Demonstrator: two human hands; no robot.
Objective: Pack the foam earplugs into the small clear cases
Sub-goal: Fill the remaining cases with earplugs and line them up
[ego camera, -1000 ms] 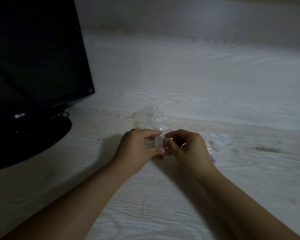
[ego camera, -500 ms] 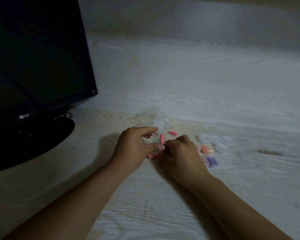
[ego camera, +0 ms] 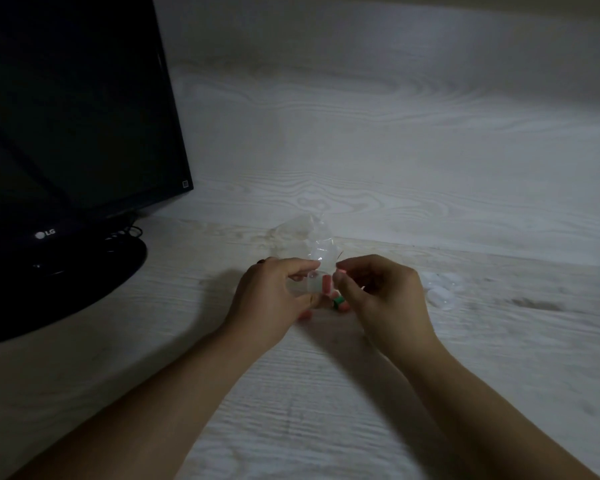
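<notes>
Pink foam earplug [ego camera: 326, 284] stands upright in the small clear plastic case [ego camera: 313, 283] pinched between thumb and fingers of the left hand [ego camera: 274, 299]; the right hand [ego camera: 383, 296], just beside, pinches a second pink earplug [ego camera: 341, 271] above the opening. Loose earplugs [ego camera: 338, 302] lie beneath on the pale wood-grain table [ego camera: 326, 410], a crumpled clear plastic bag [ego camera: 309, 240] behind, spare clear cases [ego camera: 442, 292] right, a black monitor [ego camera: 66, 133] far left.
</notes>
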